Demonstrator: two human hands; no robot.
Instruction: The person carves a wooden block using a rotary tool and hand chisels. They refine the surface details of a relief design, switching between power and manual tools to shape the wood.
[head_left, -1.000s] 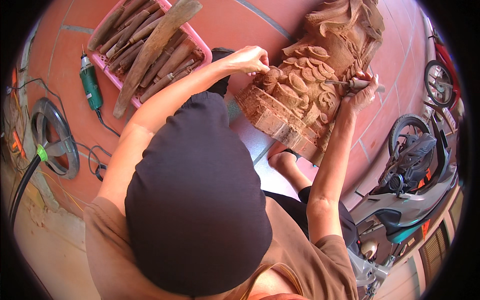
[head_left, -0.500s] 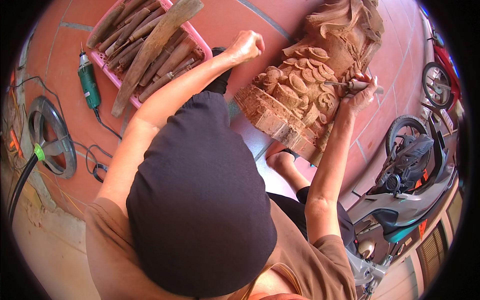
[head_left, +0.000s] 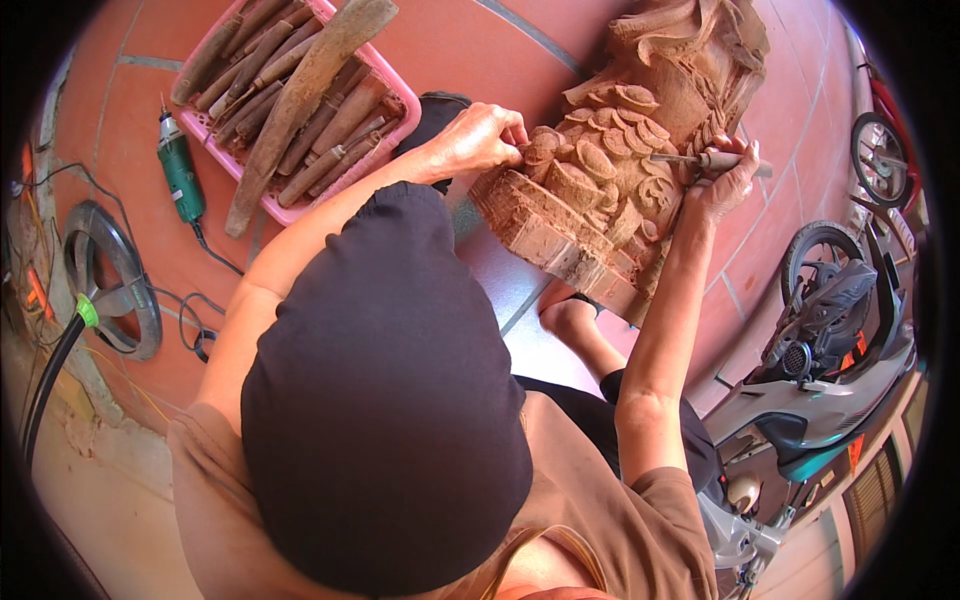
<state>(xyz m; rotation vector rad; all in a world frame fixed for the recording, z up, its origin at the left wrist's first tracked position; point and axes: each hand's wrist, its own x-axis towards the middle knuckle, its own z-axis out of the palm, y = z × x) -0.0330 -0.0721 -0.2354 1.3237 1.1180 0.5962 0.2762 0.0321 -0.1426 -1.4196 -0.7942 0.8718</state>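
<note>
A reddish-brown wood carving [head_left: 600, 190], covered in rounded, leaf-like relief, lies on the floor ahead to the right. My right hand [head_left: 728, 185] is closed around the handle of a carving chisel [head_left: 680, 158]. The chisel's thin metal blade points left, its tip against the carved relief or just over it. At the carving's left edge, my left hand [head_left: 480, 137] has its fingers bent and somewhat parted, with no tool visible in it. Its fingertips are close to the wood; contact is hard to make out.
A pink basket [head_left: 408, 125] full of wooden-handled tools stands left, a long wooden bar [head_left: 300, 120] across it. Beside it lie a green rotary tool [head_left: 180, 175] with a cord and a black wheel [head_left: 140, 290]. Motorbikes [head_left: 815, 380] line the right. A black cap [head_left: 385, 400] hides the lower middle.
My left hand has come nearer to the carving's left edge and loosened from a fist. My right hand keeps the chisel at nearly the same place on the relief.
</note>
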